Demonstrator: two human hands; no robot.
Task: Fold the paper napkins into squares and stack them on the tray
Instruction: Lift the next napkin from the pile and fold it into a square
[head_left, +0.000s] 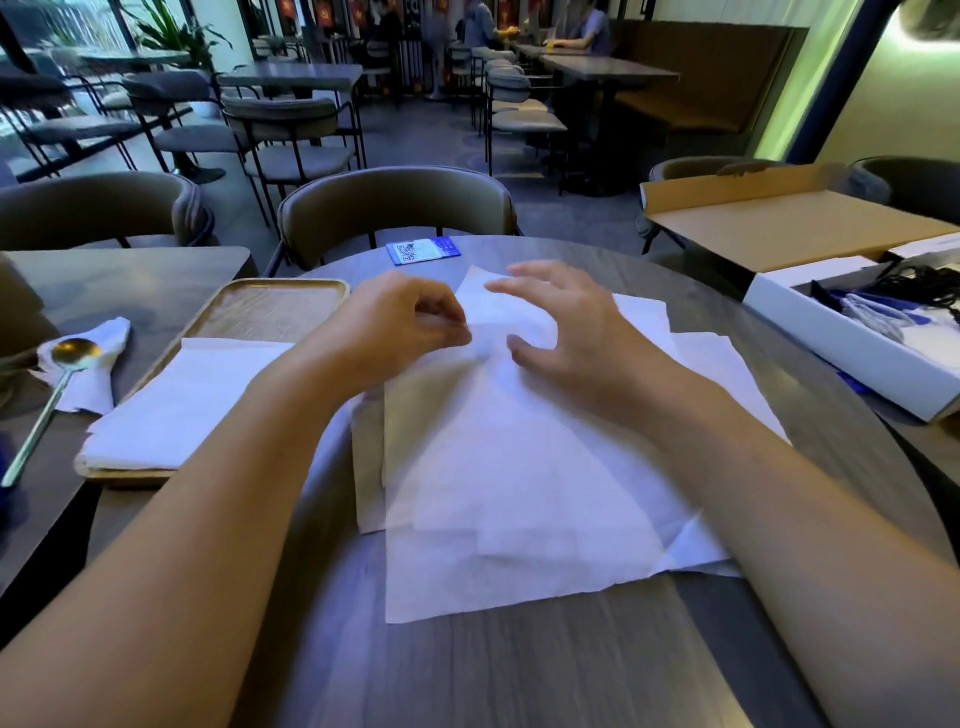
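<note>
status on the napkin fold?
Left hand pinches the top napkin at its far edge; right hand open, hovering over it. Folded stack already on tray. Nothing in the way.

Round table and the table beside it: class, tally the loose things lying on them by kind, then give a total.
Wooden tray: 1
Spoon: 1
QR card: 1
Open white box: 1
Brown paper sheet: 1
Napkins: several overlapping, count unclear
Total besides napkins: 5
</note>
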